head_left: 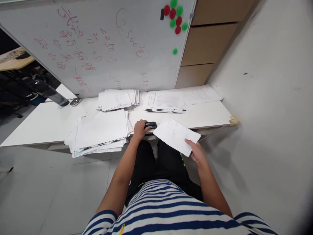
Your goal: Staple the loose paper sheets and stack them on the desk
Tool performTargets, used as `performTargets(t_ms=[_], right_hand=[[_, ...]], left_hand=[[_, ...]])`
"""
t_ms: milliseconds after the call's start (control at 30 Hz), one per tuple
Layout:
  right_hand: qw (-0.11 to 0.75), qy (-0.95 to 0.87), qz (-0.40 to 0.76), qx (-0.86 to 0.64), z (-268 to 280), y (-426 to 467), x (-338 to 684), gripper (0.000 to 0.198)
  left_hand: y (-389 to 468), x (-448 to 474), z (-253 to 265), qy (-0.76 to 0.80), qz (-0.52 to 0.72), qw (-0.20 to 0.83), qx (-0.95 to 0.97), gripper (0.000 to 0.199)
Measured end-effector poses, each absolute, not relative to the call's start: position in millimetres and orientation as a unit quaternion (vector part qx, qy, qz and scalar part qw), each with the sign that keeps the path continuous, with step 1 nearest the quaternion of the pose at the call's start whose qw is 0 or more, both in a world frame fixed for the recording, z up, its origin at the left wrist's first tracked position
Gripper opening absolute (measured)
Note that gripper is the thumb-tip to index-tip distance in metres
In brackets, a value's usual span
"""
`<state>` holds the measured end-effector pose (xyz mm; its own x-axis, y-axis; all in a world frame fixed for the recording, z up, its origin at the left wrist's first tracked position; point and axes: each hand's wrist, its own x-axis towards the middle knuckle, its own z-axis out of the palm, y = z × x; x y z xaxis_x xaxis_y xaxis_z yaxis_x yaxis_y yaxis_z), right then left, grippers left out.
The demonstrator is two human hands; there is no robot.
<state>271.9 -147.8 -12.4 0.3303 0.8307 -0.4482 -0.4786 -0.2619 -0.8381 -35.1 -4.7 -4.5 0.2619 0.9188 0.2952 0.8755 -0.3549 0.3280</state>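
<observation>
A black stapler (151, 125) lies at the front edge of the white table, and my left hand (140, 129) is closed on its left end. My right hand (196, 152) pinches the lower right corner of some white paper (174, 133), thumb on top. The paper is tilted and reaches over the table's front edge, its left corner beside the stapler's right end. Whether it is one sheet or more I cannot tell. Just left of my left hand lies a large, uneven stack of papers (100, 129), partly overhanging the front edge.
Behind, on the white table (207, 115), lie a smaller paper pile (116, 99) and a flat document stack (166, 101). A whiteboard (156, 36) with red writing and magnets stands at the back. A dark bottle (52, 93) and a mouse (75, 101) are at the left. A wall rises on the right.
</observation>
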Motion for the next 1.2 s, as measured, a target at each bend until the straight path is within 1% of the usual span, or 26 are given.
performTargets(t_ms=[167, 333, 433, 600, 767, 933, 1067, 1200], right_hand=[[0.548, -0.174, 0.575, -0.582, -12.0, -145.2, 263.4, 0.037], [0.524, -0.191, 0.607, -0.566, -9.2, -143.9, 248.5, 0.038], [0.525, -0.193, 0.606, -0.566, -8.4, -143.9, 246.2, 0.039], [0.541, -0.196, 0.591, -0.565, -8.3, -148.0, 256.1, 0.041], [0.548, -0.210, 0.582, -0.563, -5.9, -151.8, 265.2, 0.042], [0.512, -0.213, 0.602, -0.575, -4.5, -150.6, 258.6, 0.038], [0.507, -0.216, 0.615, -0.564, -5.7, -148.1, 251.7, 0.040], [0.473, -0.259, 0.622, -0.568, -12.0, -130.2, 250.9, 0.039]], left_hand=[[-4.7, -35.7, -7.2, 0.559, 0.233, 0.055, 0.794, 0.033], [-5.1, -36.6, -6.6, 0.551, 0.243, 0.068, 0.796, 0.034], [-5.1, -36.5, -6.9, 0.551, 0.244, 0.068, 0.795, 0.032], [-5.0, -35.9, -7.3, 0.554, 0.235, 0.065, 0.796, 0.035], [-4.4, -36.4, -8.0, 0.545, 0.238, 0.057, 0.802, 0.031], [-5.6, -36.5, -6.5, 0.546, 0.239, 0.068, 0.800, 0.033], [-6.9, -36.1, -3.6, 0.549, 0.236, 0.081, 0.798, 0.034], [-11.0, -34.2, 1.1, 0.548, 0.236, 0.103, 0.796, 0.033]])
